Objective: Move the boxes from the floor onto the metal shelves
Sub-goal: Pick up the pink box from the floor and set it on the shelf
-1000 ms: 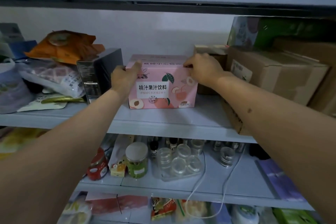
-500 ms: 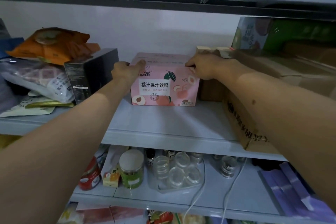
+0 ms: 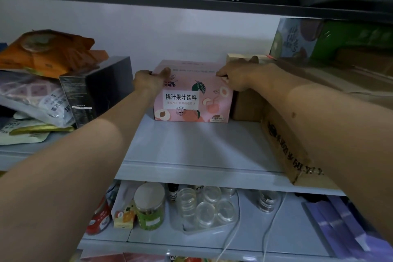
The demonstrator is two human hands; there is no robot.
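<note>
Left hand (image 3: 148, 80), right hand (image 3: 238, 75) both grip one pink box (image 3: 192, 100) on metal shelf (image 3: 191, 151).

pink box (image 3: 192, 100) on metal shelf (image 3: 191, 147) – left hand (image 3: 148, 81); right hand (image 3: 238, 74) – grip top corners

Both arms outstretched, left hand (image 3: 148, 81), right hand (image 3: 238, 76), fingers seemingly curled

single head-worn wide-angle view, facing forward, close to metal shelf (image 3: 191, 155), looking slightly down along outstretched arms
</note>
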